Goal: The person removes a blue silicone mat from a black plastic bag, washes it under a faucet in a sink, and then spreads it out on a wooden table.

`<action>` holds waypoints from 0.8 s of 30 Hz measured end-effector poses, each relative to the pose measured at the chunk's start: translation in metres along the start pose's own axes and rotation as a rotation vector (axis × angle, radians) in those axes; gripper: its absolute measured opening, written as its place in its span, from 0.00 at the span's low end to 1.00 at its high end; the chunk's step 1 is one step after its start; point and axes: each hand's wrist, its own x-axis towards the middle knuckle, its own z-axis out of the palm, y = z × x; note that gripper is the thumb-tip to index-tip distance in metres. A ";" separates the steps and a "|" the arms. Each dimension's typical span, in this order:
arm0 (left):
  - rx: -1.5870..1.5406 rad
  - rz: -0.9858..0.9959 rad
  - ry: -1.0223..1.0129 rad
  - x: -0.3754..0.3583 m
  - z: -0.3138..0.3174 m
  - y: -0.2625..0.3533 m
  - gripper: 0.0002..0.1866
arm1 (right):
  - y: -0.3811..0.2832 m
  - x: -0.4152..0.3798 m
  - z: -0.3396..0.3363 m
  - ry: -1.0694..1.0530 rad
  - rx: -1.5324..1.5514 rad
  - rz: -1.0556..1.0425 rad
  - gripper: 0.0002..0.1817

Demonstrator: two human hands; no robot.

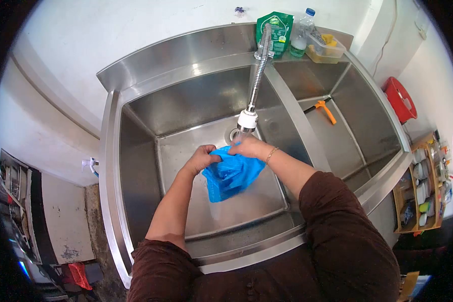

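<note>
Both hands on a thin blue sheet, under the tap

Left hand (202, 159) pinches the sheet's upper left edge between thumb and fingers; right hand (251, 148), bracelet at the wrist, grips the top edge further right, fingertips partly hidden. Brown sleeves (337, 206) sit pushed up toward the elbows.

Blue sheet (231, 176) hangs in folds between the hands, over the floor of the left basin (186, 141). Plastic film or cloth: cannot tell. Judged light and limp, no stiffness of its own; likely slick if wet, and thin enough to tear under a hard pull. Best hold: two spread pinches along the top edge, as now, with the lower folds left loose.

Just beyond the hands, the white tap nozzle (247, 121), with what looks like water below it. Drain (233, 134) behind.

Right basin (347, 141): orange-handled tool (327, 111) lying on the floor. Far ledge: green pouch (285, 25) behind the tap hose, clear bottle (301, 35) with blue cap, plastic tub (324, 54) beside it.
</note>
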 end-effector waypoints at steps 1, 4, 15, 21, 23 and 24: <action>0.033 -0.002 0.065 -0.002 -0.001 0.007 0.09 | -0.003 -0.002 -0.001 0.015 -0.321 -0.081 0.11; 0.076 0.116 0.122 -0.007 0.009 0.022 0.08 | -0.012 -0.010 0.000 0.031 -0.290 -0.085 0.11; 0.661 -0.048 -0.116 -0.008 -0.006 0.002 0.24 | -0.004 -0.006 0.009 0.375 -0.463 0.039 0.18; 1.249 -0.507 0.168 -0.013 -0.036 -0.056 0.25 | 0.011 0.009 0.003 0.351 -0.457 -0.003 0.15; 1.108 -0.553 0.234 -0.009 -0.044 -0.065 0.24 | 0.007 0.004 0.002 0.338 -0.423 0.015 0.13; 1.110 -0.552 0.233 -0.005 -0.047 -0.069 0.24 | 0.009 0.004 0.001 0.351 -0.432 -0.010 0.14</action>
